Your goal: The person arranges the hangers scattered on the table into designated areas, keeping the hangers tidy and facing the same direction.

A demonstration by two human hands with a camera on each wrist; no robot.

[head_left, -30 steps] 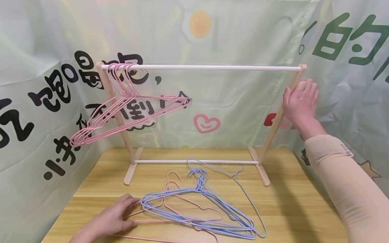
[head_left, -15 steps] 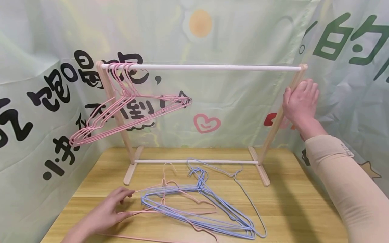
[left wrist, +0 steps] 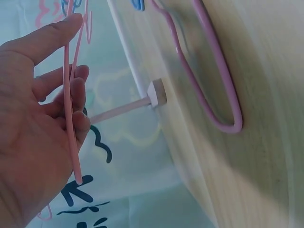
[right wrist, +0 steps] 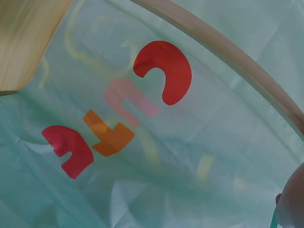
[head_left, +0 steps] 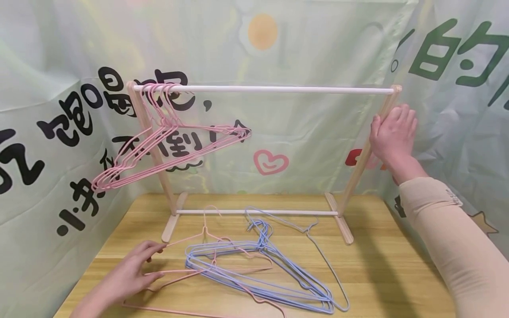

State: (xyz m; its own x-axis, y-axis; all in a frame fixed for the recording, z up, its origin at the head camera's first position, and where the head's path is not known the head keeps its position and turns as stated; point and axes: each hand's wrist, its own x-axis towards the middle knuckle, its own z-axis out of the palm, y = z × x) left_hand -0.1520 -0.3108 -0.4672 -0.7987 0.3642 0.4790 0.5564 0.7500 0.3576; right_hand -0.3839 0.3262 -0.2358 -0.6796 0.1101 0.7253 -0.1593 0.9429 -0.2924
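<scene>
My left hand (head_left: 123, 274), low at the left of the head view, holds a pink clothes hanger (head_left: 204, 226) by one end, lifted slightly off the table. In the left wrist view, thumb and curled fingers lie round the pink wire (left wrist: 69, 104). A second pink hanger (head_left: 260, 301) lies on the table, partly under a bundle of blue hangers (head_left: 261, 245). At the right, my right hand (head_left: 393, 134) grips the wooden upright (head_left: 358, 165) of a small clothes rack. Its fingers are mostly out of the right wrist view, where the upright (right wrist: 213, 45) shows.
Several pink hangers (head_left: 171, 126) hang at the left end of the rack's white top rod (head_left: 278, 89). One blue hanger (head_left: 329, 267) lies apart from the bundle, its hook by the lower rod (head_left: 222, 212). Printed cloth (head_left: 318, 44) encloses the wooden table (head_left: 397, 265).
My left hand has moved left and slightly up, drawing the held pink hanger partly out from among the blue ones. The right hand stays on the upright.
</scene>
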